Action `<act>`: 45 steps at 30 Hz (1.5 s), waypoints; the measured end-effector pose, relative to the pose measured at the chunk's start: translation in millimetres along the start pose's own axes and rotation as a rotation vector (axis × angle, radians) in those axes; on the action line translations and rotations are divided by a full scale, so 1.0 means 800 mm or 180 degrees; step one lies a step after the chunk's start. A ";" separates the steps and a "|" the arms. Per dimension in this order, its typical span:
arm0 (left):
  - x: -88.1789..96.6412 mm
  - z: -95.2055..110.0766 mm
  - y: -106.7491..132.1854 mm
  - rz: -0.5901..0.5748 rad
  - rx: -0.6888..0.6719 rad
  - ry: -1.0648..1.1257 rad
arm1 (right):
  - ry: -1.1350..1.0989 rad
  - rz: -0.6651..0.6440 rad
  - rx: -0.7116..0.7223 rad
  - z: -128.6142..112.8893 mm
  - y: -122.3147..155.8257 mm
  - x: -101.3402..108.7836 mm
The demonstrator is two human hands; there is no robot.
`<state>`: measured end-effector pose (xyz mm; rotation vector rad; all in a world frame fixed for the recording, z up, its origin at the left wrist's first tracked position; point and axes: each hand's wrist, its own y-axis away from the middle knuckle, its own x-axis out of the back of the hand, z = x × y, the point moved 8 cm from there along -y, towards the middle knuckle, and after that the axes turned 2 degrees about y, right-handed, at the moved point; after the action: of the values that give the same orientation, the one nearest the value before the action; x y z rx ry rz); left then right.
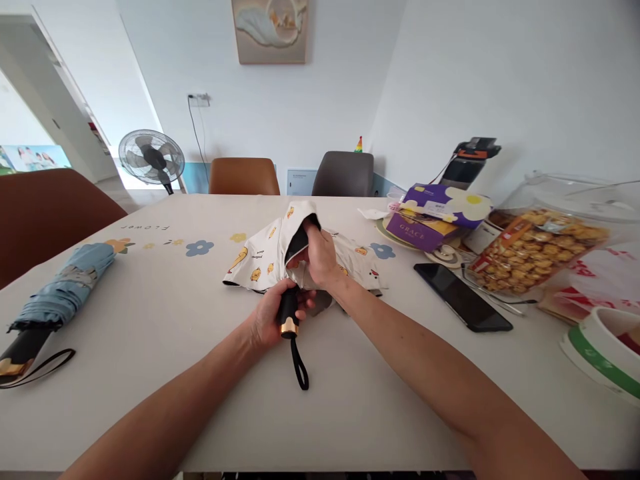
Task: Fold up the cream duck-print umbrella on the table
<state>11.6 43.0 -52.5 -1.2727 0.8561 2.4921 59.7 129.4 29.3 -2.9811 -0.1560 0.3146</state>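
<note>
A white umbrella with yellow duck prints and a black lining lies half-folded on the table before me, its cloth loose and spread to both sides. Its black handle has a gold band and a wrist strap hanging toward me. My left hand is wrapped round that handle. Above it, my right hand grips a fold of the umbrella's cloth, thumb tucked inside the dark opening; some fingers are hidden by the fabric. Off to the left lies a blue umbrella, folded up, with a black handle.
At the right are a phone, a purple box, a big clear tub of snacks and a white-and-green bowl. Chairs stand along the far edge of the table, with a fan at the back left.
</note>
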 end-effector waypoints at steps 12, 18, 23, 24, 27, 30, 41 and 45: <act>0.001 -0.005 -0.002 -0.0097 0.0181 0.0426 | 0.0911 -0.0799 0.0302 -0.011 0.017 0.011; -0.002 -0.005 -0.001 -0.0201 0.0187 0.0261 | 0.3126 -0.1896 0.1449 -0.029 0.067 0.009; -0.004 -0.007 0.001 -0.0295 0.0230 0.0015 | 0.4630 -0.2246 0.2634 -0.022 0.090 0.002; -0.006 -0.010 0.002 -0.0339 0.0293 -0.0050 | 0.4807 -0.2238 0.2775 -0.022 0.090 0.002; -0.013 -0.023 0.009 -0.0583 0.0605 -0.0339 | 0.4981 -0.2227 0.3165 -0.031 0.088 0.000; -0.019 -0.038 0.018 -0.0844 0.0933 -0.0635 | 0.4872 -0.2427 0.3518 -0.039 0.095 -0.005; -0.031 -0.033 0.026 -0.1090 0.0516 -0.1346 | 0.5196 -0.3006 0.3328 -0.039 0.105 -0.014; -0.027 -0.024 0.021 -0.0704 0.0134 -0.1546 | 0.5446 -0.3366 0.3023 -0.037 0.105 -0.021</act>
<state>30.3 19.9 -37.1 -0.6542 0.6049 2.4261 56.8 41.1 48.6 -1.1217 -0.8670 -1.5710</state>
